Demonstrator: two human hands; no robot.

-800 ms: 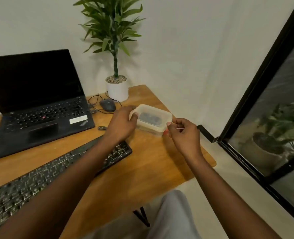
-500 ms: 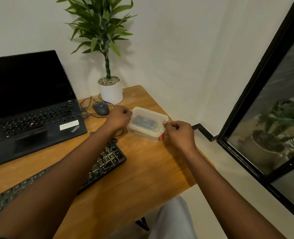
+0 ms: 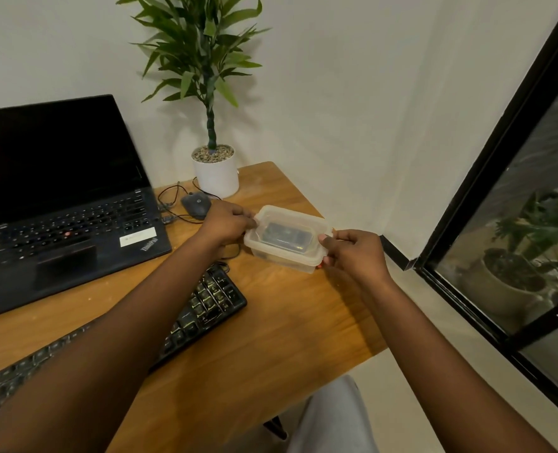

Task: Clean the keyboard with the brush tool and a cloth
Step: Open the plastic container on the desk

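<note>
A translucent plastic box [image 3: 287, 238] with its lid on sits on the wooden desk [image 3: 271, 322], something dark showing through the lid. My left hand [image 3: 227, 222] grips the box's left end. My right hand [image 3: 352, 253] pinches the lid's right edge with thumb and fingers. A black keyboard [image 3: 205, 305] lies diagonally at the desk's front left, with my left forearm across it. No brush or cloth is visible.
An open black laptop [image 3: 68, 207] stands at the left. A dark mouse [image 3: 196, 204] with its cable and a potted plant [image 3: 215, 171] sit behind the box. The desk's right edge is close to my right hand; a window frame [image 3: 500, 158] is beyond.
The box has come down from slightly lifted to resting on the desk. Both hands stay at its ends, and my right hand now pinches the lid's edge.
</note>
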